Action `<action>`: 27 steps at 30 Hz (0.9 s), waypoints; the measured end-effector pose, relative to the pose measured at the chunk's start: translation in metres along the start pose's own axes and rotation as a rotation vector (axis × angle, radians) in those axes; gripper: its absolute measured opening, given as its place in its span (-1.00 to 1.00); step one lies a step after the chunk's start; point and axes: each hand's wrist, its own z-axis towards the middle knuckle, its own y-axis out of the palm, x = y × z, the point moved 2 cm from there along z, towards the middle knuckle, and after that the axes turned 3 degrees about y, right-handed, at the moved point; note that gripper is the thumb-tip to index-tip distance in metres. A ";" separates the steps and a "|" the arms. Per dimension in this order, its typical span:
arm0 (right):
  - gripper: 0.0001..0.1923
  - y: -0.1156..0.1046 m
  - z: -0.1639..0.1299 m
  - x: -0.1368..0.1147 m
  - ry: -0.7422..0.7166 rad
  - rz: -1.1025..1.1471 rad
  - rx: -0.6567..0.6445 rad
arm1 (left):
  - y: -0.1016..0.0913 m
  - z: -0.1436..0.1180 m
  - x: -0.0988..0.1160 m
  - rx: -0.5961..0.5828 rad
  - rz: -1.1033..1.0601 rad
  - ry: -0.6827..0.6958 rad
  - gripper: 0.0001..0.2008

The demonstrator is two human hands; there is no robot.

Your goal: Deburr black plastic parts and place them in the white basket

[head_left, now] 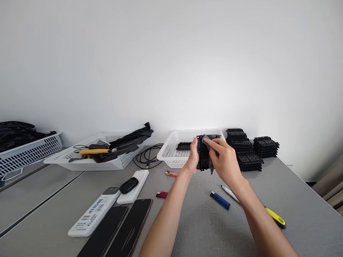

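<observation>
Upright in my left hand (193, 157) is a black plastic panel (203, 157) with toothed edges, held by its left side above the table. My right hand (224, 159) pinches a grey cloth (207, 138) and presses it against the panel's face. Part of the cloth hangs below my fingers, and the panel's right side is partly hidden. Behind my hands stands a white basket (171, 162) with a similar black panel (184, 146) inside. Stacks of such panels (249, 161) rise just right of my right hand, with one more stack (266, 147) beyond.
A blue lighter (220, 200), a white marker (229, 192) and a yellow-handled tool (276, 217) lie near my right forearm. Left are phones (130, 228), power banks (95, 212) and a black case (129, 185). A coiled cable (147, 157) and another filled basket (107, 165) sit behind.
</observation>
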 end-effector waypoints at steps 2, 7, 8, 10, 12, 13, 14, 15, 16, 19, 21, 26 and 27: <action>-0.57 0.000 -0.001 -0.002 -0.009 -0.043 0.008 | 0.003 -0.001 -0.002 0.004 0.010 -0.018 -0.43; -0.54 0.001 -0.002 -0.004 0.047 -0.165 0.027 | 0.007 -0.003 -0.005 0.042 0.027 0.026 -0.47; -0.54 0.001 -0.002 -0.003 0.073 -0.172 0.028 | 0.008 -0.004 -0.006 0.041 0.029 0.031 -0.47; -0.53 0.000 -0.002 0.001 0.122 -0.193 0.036 | 0.009 -0.005 -0.008 0.011 0.032 0.011 -0.49; -0.53 -0.002 -0.002 0.005 0.149 -0.225 0.048 | 0.011 -0.005 -0.009 -0.038 0.041 -0.024 -0.50; -0.54 -0.003 -0.002 0.006 0.145 -0.235 0.054 | 0.012 -0.006 -0.010 -0.059 0.047 -0.039 -0.50; -0.54 -0.004 -0.002 0.006 0.132 -0.238 0.062 | 0.012 -0.006 -0.009 -0.072 0.050 -0.050 -0.48; -0.55 -0.005 -0.003 0.005 0.114 -0.238 0.073 | 0.012 -0.006 -0.008 -0.074 0.050 -0.057 -0.46; -0.55 -0.005 -0.003 0.004 0.093 -0.236 0.083 | 0.012 -0.006 -0.008 -0.064 0.047 -0.058 -0.44; -0.58 -0.003 -0.004 -0.003 0.042 -0.254 0.092 | 0.011 -0.006 -0.005 0.008 0.040 -0.036 -0.43; -0.61 0.000 -0.004 -0.005 0.021 -0.265 0.082 | 0.011 -0.006 -0.004 0.037 0.048 -0.020 -0.43; -0.66 0.005 -0.002 0.000 -0.016 -0.215 0.092 | 0.010 -0.006 -0.009 0.068 0.088 0.019 -0.46; -0.67 0.005 -0.002 0.002 -0.011 -0.200 0.103 | 0.011 -0.005 -0.011 0.055 0.093 0.039 -0.48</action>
